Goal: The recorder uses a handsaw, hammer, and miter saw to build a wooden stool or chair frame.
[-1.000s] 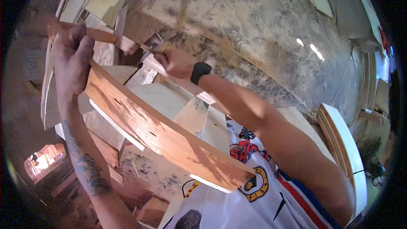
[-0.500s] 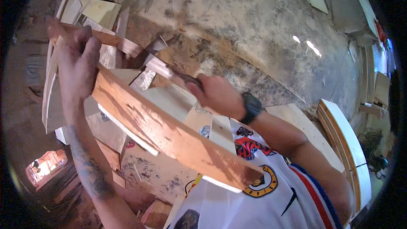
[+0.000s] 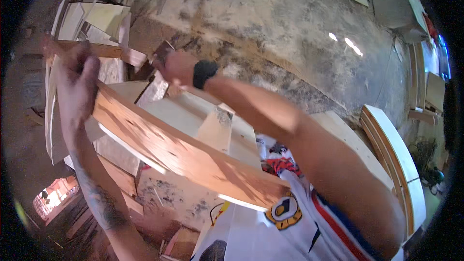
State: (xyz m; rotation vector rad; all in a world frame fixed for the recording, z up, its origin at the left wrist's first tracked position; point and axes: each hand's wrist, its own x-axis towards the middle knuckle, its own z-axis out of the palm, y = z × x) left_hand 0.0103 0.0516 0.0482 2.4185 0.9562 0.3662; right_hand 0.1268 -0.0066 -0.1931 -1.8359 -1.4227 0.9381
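Observation:
My left hand (image 3: pixel 77 84) is wrapped round the far left end of a long reddish-brown wooden board (image 3: pixel 188 150). This board runs slantwise toward my shirt, its near end close to my body. My right hand (image 3: pixel 179 70), with a dark watch (image 3: pixel 205 74) on the wrist, is closed on a dark-handled tool. Its handle showed in the earlier picture; now my fingers and blur mostly hide it, so its exact kind cannot be told. The hand is beside the end of a short brown wooden piece (image 3: pixel 133 57) that reaches from near my left hand.
Pale flat panels (image 3: pixel 179 113) lie beneath the board. Stacked white-edged boards (image 3: pixel 394 164) stand at the right. Wood offcuts (image 3: pixel 104 19) and strips are at the far left. The floor (image 3: pixel 270 24) is dusty and stained. A bright patch (image 3: pixel 55 195) shows at the lower left.
My right hand has moved left and away from me, toward the short wooden piece, with the tool in it. My left hand and the board have shifted slightly left in the picture.

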